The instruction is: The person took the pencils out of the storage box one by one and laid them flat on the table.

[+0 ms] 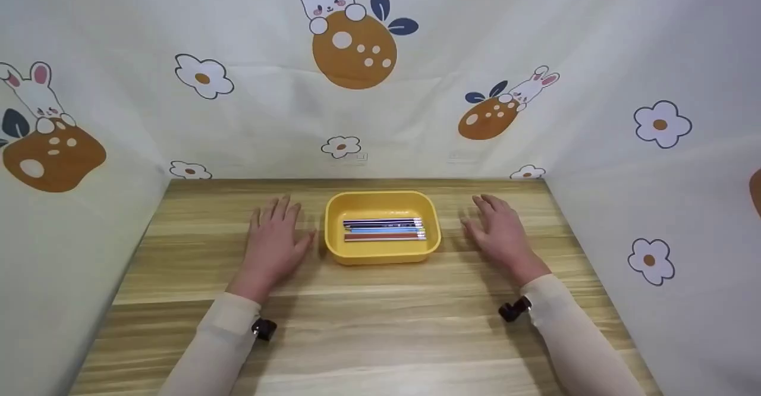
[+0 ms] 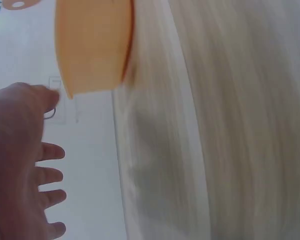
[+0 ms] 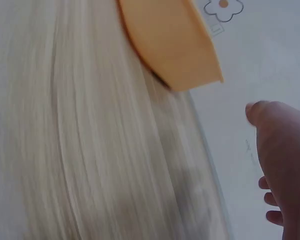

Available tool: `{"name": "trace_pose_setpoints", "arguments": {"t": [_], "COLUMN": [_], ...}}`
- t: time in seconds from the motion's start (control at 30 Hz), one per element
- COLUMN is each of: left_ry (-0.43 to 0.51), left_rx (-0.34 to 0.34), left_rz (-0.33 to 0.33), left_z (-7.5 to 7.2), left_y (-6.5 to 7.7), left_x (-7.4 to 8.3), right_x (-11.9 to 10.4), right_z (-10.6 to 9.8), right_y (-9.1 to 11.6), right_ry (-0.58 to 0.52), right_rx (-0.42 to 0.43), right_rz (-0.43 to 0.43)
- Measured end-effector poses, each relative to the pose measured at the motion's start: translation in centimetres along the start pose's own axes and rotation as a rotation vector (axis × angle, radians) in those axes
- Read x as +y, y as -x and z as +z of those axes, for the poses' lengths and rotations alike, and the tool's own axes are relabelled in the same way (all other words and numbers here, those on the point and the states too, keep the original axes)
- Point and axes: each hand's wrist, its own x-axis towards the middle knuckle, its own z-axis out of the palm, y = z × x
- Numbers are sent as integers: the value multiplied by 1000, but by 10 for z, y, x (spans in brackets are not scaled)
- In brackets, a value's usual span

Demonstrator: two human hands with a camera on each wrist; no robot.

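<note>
A yellow plastic basket [image 1: 383, 259] with rounded corners stands on the table between the two hands. Inside it several pencils [image 1: 383, 229] lie side by side, dark, blue and reddish-brown, their eraser ends to the right. My left hand [image 1: 274, 241] is left of the basket, fingers spread and thumb pointing toward its wall, holding nothing. To the right of the basket is my right hand [image 1: 499, 232], with extended fingers and nothing in its grasp. Each wrist view shows the basket's outer wall [image 2: 94, 45] beyond the thumb; the pencils are hidden there.
The wood-grain table [image 1: 380, 319] is bounded at the back and both sides by a pale curtain [image 1: 255, 116] printed with rabbits, oranges and flowers. A small black camera [image 1: 264, 329] sits on the left wrist, another black camera [image 1: 514, 310] on the right.
</note>
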Motion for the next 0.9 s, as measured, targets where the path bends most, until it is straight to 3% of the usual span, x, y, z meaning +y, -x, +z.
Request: {"name": "trace_pose_setpoints", "arguments": {"t": [0.17,0.3,0.63,0.9], "left_ry": [122,152,246,263], "left_rx": [23,9,-42,-78], "left_rz": [-13,-15,-12,35], "left_z": [0,6,25,37], "left_y": [-4,-7,-11,-19], "left_x": [13,25,46,51], "right_x": [-9,-13,-18,-19], "right_z": [0,1,-1,0], "right_y": [0,-1,0,3], "right_ry": [-145,-196,-208,-202], "right_rx": [-8,-28,-64,-92], "right_rz": [56,99,115,128]}}
